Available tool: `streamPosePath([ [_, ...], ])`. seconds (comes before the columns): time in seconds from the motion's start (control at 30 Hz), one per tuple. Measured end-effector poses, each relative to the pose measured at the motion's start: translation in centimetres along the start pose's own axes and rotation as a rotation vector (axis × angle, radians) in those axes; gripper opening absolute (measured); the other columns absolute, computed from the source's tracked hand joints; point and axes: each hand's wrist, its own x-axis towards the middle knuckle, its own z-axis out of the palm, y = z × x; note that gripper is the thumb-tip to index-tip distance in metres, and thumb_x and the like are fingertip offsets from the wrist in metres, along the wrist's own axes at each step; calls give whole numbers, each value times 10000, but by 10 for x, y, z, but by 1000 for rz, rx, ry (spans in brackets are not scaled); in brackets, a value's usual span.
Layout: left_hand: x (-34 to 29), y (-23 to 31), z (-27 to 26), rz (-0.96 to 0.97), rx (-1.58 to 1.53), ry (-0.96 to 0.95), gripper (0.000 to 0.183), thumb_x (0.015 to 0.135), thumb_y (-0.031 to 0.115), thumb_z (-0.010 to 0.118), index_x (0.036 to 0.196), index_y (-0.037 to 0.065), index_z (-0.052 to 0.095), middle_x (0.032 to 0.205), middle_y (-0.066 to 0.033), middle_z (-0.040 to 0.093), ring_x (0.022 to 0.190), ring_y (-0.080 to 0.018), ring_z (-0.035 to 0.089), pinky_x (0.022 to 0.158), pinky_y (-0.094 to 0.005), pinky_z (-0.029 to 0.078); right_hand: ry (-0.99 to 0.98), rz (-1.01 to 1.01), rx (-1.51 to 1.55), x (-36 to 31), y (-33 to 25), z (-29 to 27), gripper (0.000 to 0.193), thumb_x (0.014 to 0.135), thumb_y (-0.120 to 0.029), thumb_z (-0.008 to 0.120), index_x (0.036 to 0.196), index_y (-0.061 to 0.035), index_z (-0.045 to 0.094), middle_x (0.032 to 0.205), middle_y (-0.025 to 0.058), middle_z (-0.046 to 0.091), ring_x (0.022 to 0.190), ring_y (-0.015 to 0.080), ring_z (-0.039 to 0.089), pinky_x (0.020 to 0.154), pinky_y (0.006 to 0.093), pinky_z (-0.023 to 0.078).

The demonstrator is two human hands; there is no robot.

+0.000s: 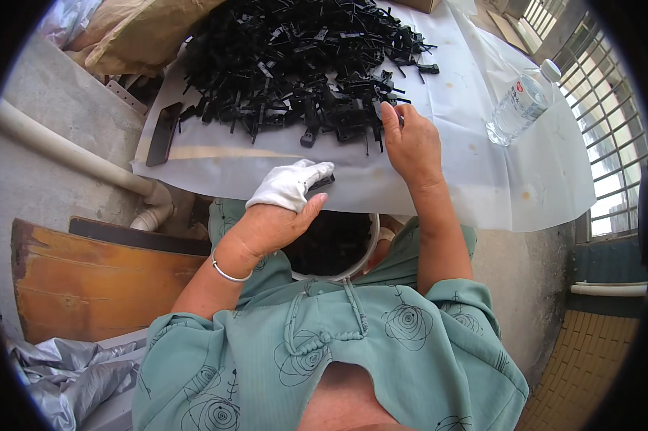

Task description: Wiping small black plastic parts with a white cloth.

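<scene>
A big heap of small black plastic parts (pixel 288 57), many with thin stems, covers the far middle of the table. My left hand (pixel 281 197), in a white glove that leaves the thumb bare, is closed on one black plastic part (pixel 322 183) over the table's near edge. At the heap's near right side, my bare right hand (pixel 414 147) pinches another black plastic part (pixel 378 109) between thumb and fingers. Its fingertips are partly hidden, so the part's full shape does not show. Below my left hand, between my knees, stands a white-rimmed bucket (pixel 375 241) with dark contents.
White plastic sheeting (pixel 467 158) covers the table. A dark phone (pixel 164 134) lies at its left edge and a clear water bottle (pixel 518 108) stands on the right. Brown paper (pixel 140 32) sits far left; a pipe (pixel 72 147) and a wooden board (pixel 108 280) are beside me.
</scene>
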Motion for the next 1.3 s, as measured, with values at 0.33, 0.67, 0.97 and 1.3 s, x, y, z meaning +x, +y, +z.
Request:
streamPosePath([
  [0.33,4,-16,13,-660,-1241,110,221,929,178,460,1049,20,557,818,-82,630,437,-32,428,381,-167,323,-84,-159,325,-19,-16,7,212,776,-137,659,953,-34,608,713,112,604,604,220,592,560,319,465],
  [0.67,2,-7,8,-597,-1356,111,210,906,120,515,1095,30,515,773,-23,581,501,-37,450,409,-185,348,-421,-530,520,-38,-41,-10,323,703,-41,671,1013,-47,580,695,67,530,536,197,484,487,296,402],
  [0.97,-2,6,9,-426,-982,133,220,874,60,537,1080,-11,504,822,-23,573,625,-29,490,524,-174,420,-491,35,807,-47,-44,7,197,848,-145,611,731,-9,531,588,21,446,559,71,391,495,233,344],
  [1.3,-1,0,20,-125,-158,344,254,780,28,586,1025,-38,562,902,-137,612,793,-223,610,704,-302,489,-618,-111,643,-54,-39,10,224,896,-154,513,757,21,531,641,94,531,588,126,464,543,299,404],
])
